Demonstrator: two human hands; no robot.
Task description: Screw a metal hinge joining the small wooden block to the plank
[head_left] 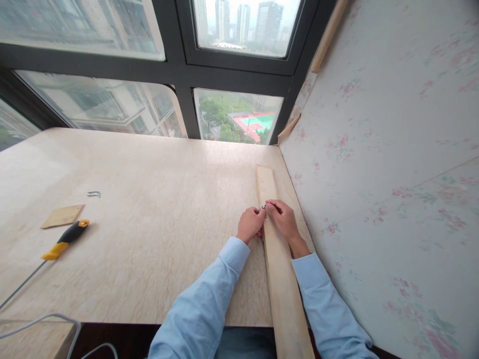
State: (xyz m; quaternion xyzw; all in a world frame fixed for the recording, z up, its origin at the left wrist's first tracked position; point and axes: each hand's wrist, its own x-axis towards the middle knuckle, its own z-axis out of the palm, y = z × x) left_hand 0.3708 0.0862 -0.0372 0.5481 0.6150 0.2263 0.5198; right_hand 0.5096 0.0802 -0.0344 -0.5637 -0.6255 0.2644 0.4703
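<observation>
Right of frame centre, your left hand (250,224) and right hand (283,218) are pinching a small metal part (263,207) at the plank (286,289); a screwdriver (66,240) is lying lower left.

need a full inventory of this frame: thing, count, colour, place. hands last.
long board: 1, pale wood, right side, past counter's near edge
small metal piece: at least 1, silvery, at the fingertips
loose metal bits: about 2, silvery, counter left
wooden plate: 1, tan, counter left
screwdriver: 1, black-yellow handle, counter left
cable: count unclear, pale, bottom left
countertop: 1, cream, below window
window frame: 1, dark grey, top
buildings: several, greyish, outside
trees: several, green, outside
sports court: 1, red-green, outside
wall: 1, pale, pink floral, right
sleeves: 2, light blue, bottom
left hand: 1, bare, board's left edge
right hand: 1, bare, over board
</observation>
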